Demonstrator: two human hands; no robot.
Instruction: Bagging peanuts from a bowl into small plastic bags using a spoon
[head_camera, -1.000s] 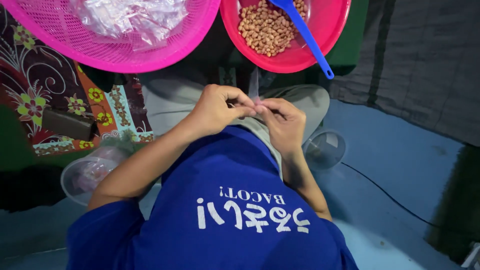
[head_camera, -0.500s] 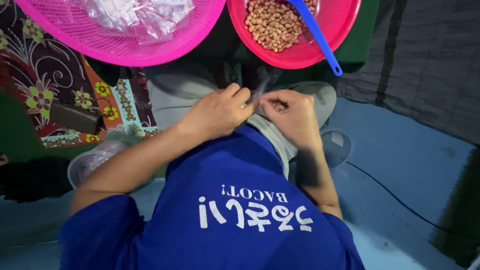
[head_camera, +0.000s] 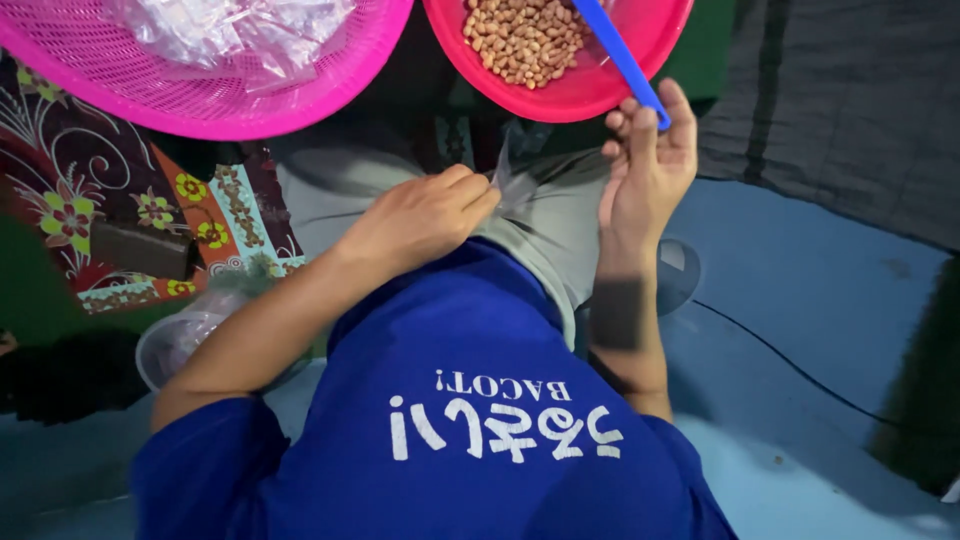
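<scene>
A heap of clear crinkly bags (head_camera: 225, 30) lay in the big pink basket (head_camera: 330, 85) up on my left, and white letters (head_camera: 500, 420) sat on my blue shirt. My left hand (head_camera: 420, 220) pinched a small clear plastic bag (head_camera: 515, 175) over my lap. My right hand (head_camera: 650, 165) curled its fingers on the blue scoop handle (head_camera: 620, 55) by the red bowl (head_camera: 590, 95) of peanuts (head_camera: 525, 40).

Two pink baskets (head_camera: 330, 95), one blue scoop (head_camera: 618, 52).
</scene>
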